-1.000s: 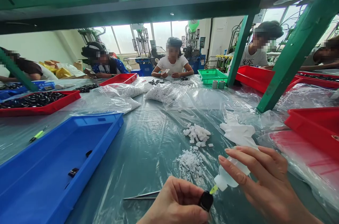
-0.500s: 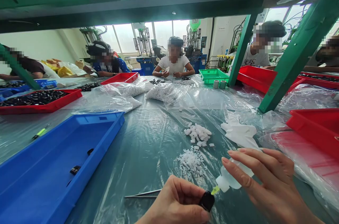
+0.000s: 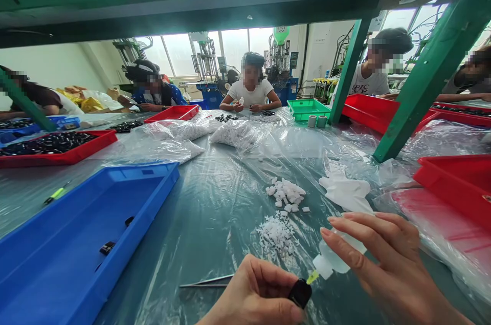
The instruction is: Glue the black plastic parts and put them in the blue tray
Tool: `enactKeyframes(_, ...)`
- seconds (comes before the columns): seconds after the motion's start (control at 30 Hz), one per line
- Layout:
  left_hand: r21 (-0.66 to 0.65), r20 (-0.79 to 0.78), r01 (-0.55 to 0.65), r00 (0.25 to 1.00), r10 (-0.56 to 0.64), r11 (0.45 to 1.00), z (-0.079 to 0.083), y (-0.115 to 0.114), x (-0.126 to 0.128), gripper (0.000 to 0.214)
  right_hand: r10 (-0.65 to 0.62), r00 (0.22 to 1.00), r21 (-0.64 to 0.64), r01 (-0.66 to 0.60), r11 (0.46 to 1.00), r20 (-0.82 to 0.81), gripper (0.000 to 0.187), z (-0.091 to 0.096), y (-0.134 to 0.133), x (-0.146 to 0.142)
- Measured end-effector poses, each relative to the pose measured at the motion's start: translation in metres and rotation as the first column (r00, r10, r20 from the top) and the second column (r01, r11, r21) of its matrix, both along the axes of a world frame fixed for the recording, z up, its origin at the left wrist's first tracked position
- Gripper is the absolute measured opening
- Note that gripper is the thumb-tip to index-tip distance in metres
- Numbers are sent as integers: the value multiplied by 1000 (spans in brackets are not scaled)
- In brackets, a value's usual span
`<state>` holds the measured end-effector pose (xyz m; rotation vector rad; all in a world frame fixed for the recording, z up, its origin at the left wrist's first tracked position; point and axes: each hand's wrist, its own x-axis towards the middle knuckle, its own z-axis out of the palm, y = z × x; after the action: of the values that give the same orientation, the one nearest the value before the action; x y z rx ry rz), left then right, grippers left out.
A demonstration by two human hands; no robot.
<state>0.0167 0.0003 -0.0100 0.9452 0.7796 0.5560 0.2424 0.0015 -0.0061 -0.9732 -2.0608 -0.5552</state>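
Left hand [image 3: 257,294] closed on small black piece [image 3: 300,293], shape hard to tell. Right hand [image 3: 383,263] grips white squeeze bottle [image 3: 332,258], yellow nozzle [image 3: 312,277] just beside black piece. Tweezers [image 3: 205,282] on desk [image 3: 199,222]. White bits [image 3: 286,194] remain heaped; few black pieces [image 3: 107,248] in blue tray [image 3: 146,181].

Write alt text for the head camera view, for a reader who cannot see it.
A person's right hand holds a small plastic squeeze bottle, its yellow-green tip next to a black part held in the left hand. Tweezers and white pieces lie on plastic sheeting beside a blue tray; a co-worker sits beyond.
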Motion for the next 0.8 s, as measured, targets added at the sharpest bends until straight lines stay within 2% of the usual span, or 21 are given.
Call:
enactKeyframes(0.33, -9, -22, -18, 1000, 18, 1000, 0, -1, 0, 14, 33, 999, -10, -33, 999, -13, 35, 4, 0, 2)
enactKeyframes(0.57, -25, -6, -31, 1000, 31, 999, -4, -2, -1, 16, 57, 998, -44, -58, 997, -8, 33, 4, 0, 4)
enactKeyframes(0.8, -23, 38, 26, 999, -25, 999, 5, -2, 1, 11, 56, 998, -23, -57, 998, -33, 30, 3, 1, 0)
